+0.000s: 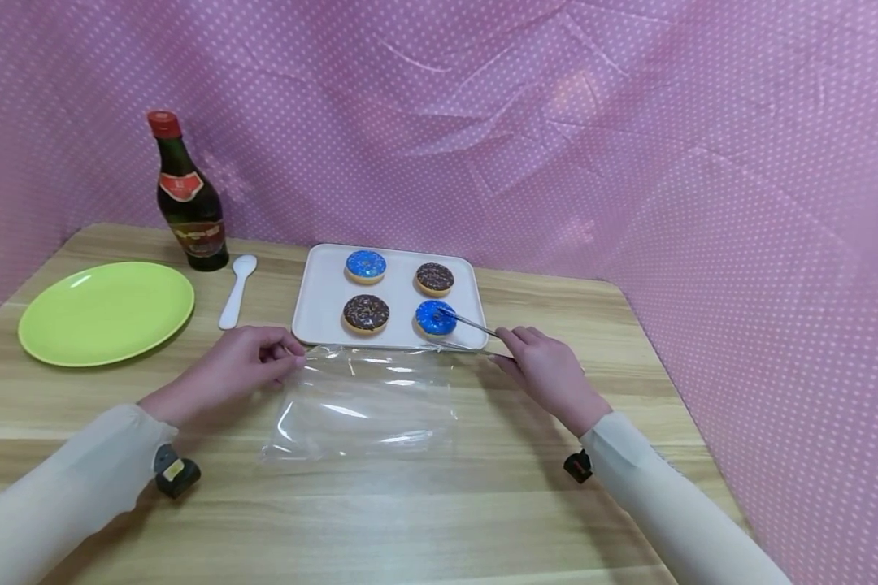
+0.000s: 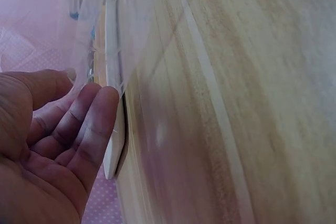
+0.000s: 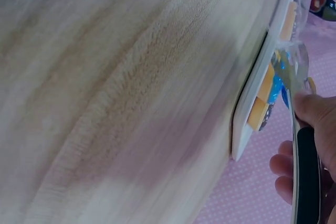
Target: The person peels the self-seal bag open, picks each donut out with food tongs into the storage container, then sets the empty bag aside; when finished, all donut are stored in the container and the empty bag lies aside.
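My left hand (image 1: 249,357) pinches the upper left corner of a clear plastic bag (image 1: 366,410), between thumb and fingertips in the left wrist view. The bag spreads over the wood just in front of a white tray (image 1: 320,280). In my right hand (image 1: 552,374) are metal tongs (image 1: 471,324) with a black handle (image 3: 307,174). Their arms are spread; the upper tip overlaps the near right blue donut (image 1: 428,322), the lower one lies by the tray's front edge and the bag. Also on the tray are another blue donut (image 1: 366,264) and two chocolate donuts (image 1: 366,314).
A lime green plate (image 1: 106,313) lies at the left. Between it and the tray is a white spoon (image 1: 237,296). A dark bottle with a red cap (image 1: 193,211) stands behind them. Pink dotted cloth (image 1: 439,130) hangs along the back and right of the wooden table (image 1: 336,528).
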The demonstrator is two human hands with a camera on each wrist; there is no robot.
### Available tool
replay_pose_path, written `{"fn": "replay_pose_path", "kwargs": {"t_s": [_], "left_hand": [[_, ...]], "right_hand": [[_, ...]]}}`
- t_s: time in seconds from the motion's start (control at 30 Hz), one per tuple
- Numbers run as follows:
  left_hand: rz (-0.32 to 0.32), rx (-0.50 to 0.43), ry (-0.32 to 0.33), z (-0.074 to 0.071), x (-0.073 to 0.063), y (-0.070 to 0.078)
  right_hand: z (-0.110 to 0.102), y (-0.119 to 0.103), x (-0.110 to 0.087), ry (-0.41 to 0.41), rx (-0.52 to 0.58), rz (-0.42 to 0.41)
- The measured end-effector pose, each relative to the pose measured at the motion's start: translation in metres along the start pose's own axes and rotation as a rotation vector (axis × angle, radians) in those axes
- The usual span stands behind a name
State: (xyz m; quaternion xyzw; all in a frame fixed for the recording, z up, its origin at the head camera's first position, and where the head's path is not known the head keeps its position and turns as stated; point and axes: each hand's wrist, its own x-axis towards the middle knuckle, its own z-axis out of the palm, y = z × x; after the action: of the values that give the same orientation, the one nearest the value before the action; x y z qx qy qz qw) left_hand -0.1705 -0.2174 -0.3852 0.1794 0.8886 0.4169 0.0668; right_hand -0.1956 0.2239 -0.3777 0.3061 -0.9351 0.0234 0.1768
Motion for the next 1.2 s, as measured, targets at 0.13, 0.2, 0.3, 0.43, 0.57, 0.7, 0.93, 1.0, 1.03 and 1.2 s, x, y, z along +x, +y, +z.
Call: {"fn": "replay_pose_path", "kwargs": {"t_s": [0.13,0.2,0.3,0.43,0.57,0.7,0.93,1.0,1.03,1.2], "left_hand": [[0.01,0.071,0.013,0.001,0.0,0.002],[0.013,0.107,0.025,0.002,0.001,0.005],[0.039,0.164,0.064,0.003,0.001,0.009],[0.124,0.286,0.108,0.006,-0.002,0.014],[0.221,0.429,0.05,0.013,-0.01,0.02],[0.264,0.514,-0.05,0.022,-0.016,0.024],[0.302,0.56,-0.104,0.031,-0.018,0.017],[0.305,0.556,-0.111,0.032,-0.019,0.016],[0.297,0.557,-0.118,0.033,-0.019,0.015],[0.253,0.574,-0.16,0.037,-0.022,0.016]], "right_hand": [[-0.004,0.006,-0.004,-0.012,0.119,0.095],[-0.007,0.013,-0.006,-0.022,0.175,0.164],[-0.01,0.029,-0.012,-0.047,0.218,0.267],[-0.009,0.052,-0.026,-0.092,0.217,0.39],[-0.005,0.07,-0.042,-0.15,0.209,0.477],[0.002,0.085,-0.056,-0.181,0.209,0.531],[0.01,0.1,-0.063,-0.224,0.223,0.561],[0.01,0.101,-0.063,-0.238,0.218,0.57],[0.01,0.102,-0.063,-0.242,0.216,0.573],[0.011,0.104,-0.062,-0.257,0.228,0.585]]}}
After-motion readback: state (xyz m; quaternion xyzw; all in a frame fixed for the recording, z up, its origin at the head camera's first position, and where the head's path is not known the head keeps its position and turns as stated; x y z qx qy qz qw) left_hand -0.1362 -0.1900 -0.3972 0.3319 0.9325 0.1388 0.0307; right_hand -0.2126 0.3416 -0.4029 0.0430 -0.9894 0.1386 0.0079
